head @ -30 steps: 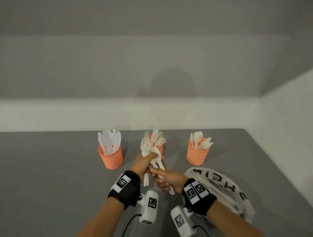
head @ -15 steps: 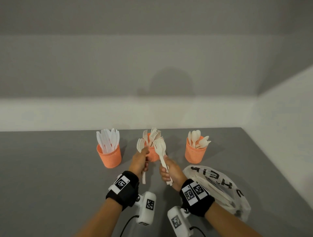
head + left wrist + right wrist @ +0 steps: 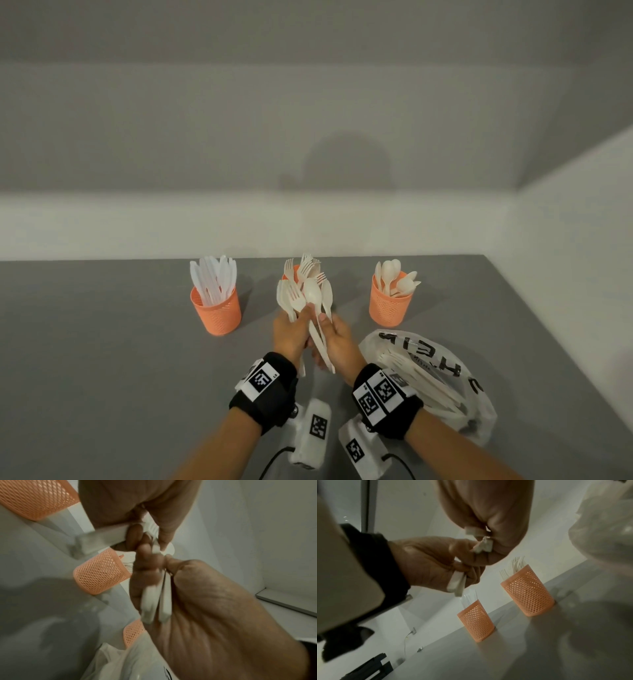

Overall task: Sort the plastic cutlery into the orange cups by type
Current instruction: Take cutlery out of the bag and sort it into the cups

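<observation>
Sorting well advanced, not finished
Three cups (image 3: 216,313) are stocked; forks (image 3: 294,301) are pinched by left hand (image 3: 290,334) fingers, spoons (image 3: 317,298) by right hand (image 3: 337,342); more is left in the bag (image 3: 445,383).

Large black letters, only partly legible, are printed on the plastic bag (image 3: 442,373) at four o'clock; square coded markers are worn on both wristbands.

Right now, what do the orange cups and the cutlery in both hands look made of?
Orange mesh cups, e.g. left one: probably moulded plastic, matte, with a regular perforated wall. Cream forks and spoons gripped by left hand and right hand: thin plastic, dull sheen, slightly translucent.
</observation>
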`<state>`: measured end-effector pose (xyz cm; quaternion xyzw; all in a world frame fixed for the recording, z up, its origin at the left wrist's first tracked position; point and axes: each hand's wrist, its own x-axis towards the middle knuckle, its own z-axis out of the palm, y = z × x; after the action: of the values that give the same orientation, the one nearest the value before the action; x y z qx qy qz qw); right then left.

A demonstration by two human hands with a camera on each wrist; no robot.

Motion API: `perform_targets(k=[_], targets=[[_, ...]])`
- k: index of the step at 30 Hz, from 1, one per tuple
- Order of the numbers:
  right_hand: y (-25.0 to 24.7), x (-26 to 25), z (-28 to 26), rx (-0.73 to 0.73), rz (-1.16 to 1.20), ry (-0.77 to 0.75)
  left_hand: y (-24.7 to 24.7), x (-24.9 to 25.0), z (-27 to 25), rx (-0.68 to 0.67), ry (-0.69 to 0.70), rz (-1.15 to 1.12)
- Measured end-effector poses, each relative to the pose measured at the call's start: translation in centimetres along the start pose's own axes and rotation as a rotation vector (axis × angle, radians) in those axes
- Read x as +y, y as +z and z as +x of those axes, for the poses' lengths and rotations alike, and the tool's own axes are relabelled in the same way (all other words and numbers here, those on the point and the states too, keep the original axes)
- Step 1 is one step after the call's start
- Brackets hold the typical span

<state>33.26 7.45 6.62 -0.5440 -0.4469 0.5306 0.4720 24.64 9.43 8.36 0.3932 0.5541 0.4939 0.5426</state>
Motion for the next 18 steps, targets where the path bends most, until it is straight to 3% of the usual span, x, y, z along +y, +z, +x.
perform_targets(k=[4, 7, 11, 15, 18], targets=[[-0.7, -0.2, -0.3, 0.018, -0.040, 0.012, -0.7, 0.7, 1.1, 0.182, 0.081, -0.113], [-1.5, -0.9, -0.6, -0.004, -0.066, -0.011, -1.1, 1.6, 1.3, 0.077, 0.097, -0.151], [-2.4, -1.7, -1.1, -0.165, 0.064, 0.037, -1.0, 2.2, 1.2, -0.120, 0.082, -0.018], [-3.5, -3.0, -1.1, -0.227, 0.168, 0.157, -0.6, 2.2, 1.8, -0.130, 0.132, 0.046], [-4.3, -3.6, -0.8, -0.220, 0.076, 0.155, 0.0, 2.7, 1.6, -0.128, 0.194, 0.071]])
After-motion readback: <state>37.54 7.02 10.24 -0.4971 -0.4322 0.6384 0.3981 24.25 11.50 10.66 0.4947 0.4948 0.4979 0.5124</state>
